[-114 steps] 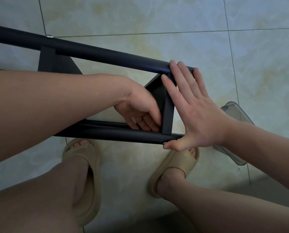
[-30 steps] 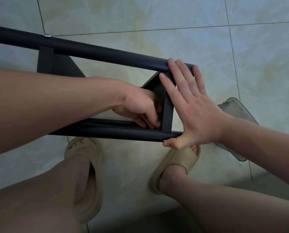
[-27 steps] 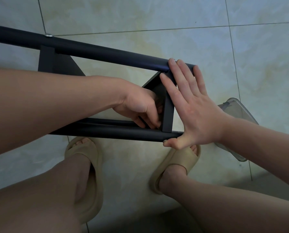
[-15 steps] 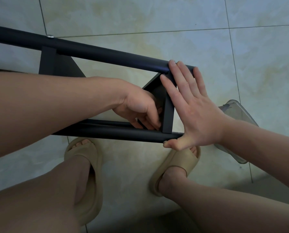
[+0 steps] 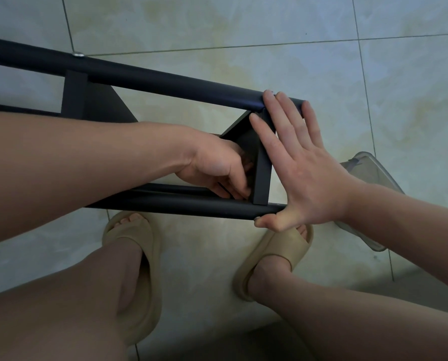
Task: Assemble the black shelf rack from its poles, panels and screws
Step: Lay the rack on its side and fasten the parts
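Right hand (image 5: 303,173) flat against panel edge (image 5: 262,178)

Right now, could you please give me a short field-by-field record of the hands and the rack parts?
Right hand: flat, fingers straight, pressed against the end panel and far pole; thumb at the near pole end.
Left hand: fingers curled in the corner between end panel and near pole; anything held is hidden.
Screw: seated in far pole above second panel.
Floor: tiled; clear container at right.

beige slippers (image 5: 275,252), clear container (image 5: 369,183), tiled floor (image 5: 243,22)
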Demonstrator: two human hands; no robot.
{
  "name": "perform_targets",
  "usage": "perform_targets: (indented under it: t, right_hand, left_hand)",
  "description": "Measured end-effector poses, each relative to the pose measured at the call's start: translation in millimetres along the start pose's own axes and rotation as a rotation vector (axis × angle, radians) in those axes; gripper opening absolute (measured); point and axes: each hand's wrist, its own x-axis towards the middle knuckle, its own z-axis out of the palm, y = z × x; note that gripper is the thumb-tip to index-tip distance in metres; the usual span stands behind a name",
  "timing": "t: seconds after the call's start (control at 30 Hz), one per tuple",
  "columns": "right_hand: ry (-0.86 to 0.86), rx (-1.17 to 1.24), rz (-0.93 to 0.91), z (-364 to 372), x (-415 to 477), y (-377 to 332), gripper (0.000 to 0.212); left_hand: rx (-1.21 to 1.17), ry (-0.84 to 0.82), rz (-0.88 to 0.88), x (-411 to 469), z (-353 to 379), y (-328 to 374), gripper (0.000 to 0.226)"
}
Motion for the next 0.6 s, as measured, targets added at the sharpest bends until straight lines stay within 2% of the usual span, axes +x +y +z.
perform_targets:
  t: [0.13, 0.3, 0.6]
  right_hand:
    - [0.002, 0.000, -0.004, 0, 0, -1, 0.139]
    - [-0.002, 0.000, -0.004, -1, 0, 0, 0.138]
    - [-0.004, 0.005, -0.001, -1, 0, 0, 0.139]
  left_hand:
    - [-0.029, -0.022, 0.002, 0, -1, -2, 0.023]
    - [0.063, -0.111, -0.162, 1, -9, 4, 0.021]
    - [0.128, -0.038, -0.306, 7, -9, 12, 0.010]
